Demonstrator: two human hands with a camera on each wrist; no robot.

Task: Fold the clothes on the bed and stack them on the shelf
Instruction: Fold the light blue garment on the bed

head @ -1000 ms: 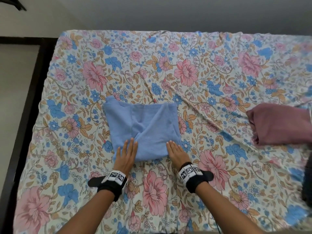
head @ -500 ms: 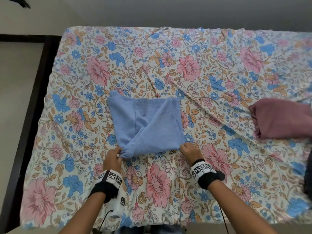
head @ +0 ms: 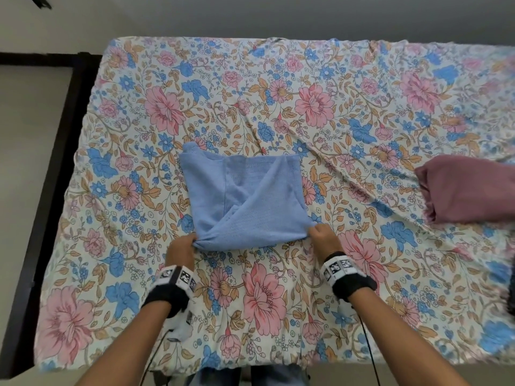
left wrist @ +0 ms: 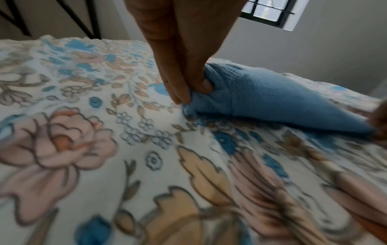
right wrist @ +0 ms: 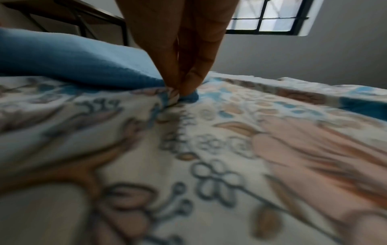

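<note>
Hands were both down at the near edge of the blue garment [head: 239, 201], which sat partly folded roughly mid-bed on the floral bedsheet [head: 278, 296], a bit toward the left edge. We could see the left hand [head: 181, 250] pinching the garment's near-left corner, thumb and fingers [left wrist: 180, 92] closed tight on a bunched bit of the blue cloth, as the left wrist view showed pretty clearly. The right hand [head: 324, 240] did the same at the near-right corner, fingertips [right wrist: 188, 86] squeezed together on a small nub of blue fabric right at the sheet. Between the two hands the near edge looked lifted a little off the sheet and pulled taut, while the far part of the garment lay flat with a diagonal flap across it. Over by the right edge of the bed we saw a maroon garment [head: 468, 190] lying folded, well apart from the blue one. Something dark [head: 511, 296] poked in at the right edge nearer us, but we couldn't tell what it was. Both wrists wore black bands with white patterned markers [head: 338, 270]. Window [right wrist: 270, 18] with dark bars showed up on the wall in the wrist views.
</note>
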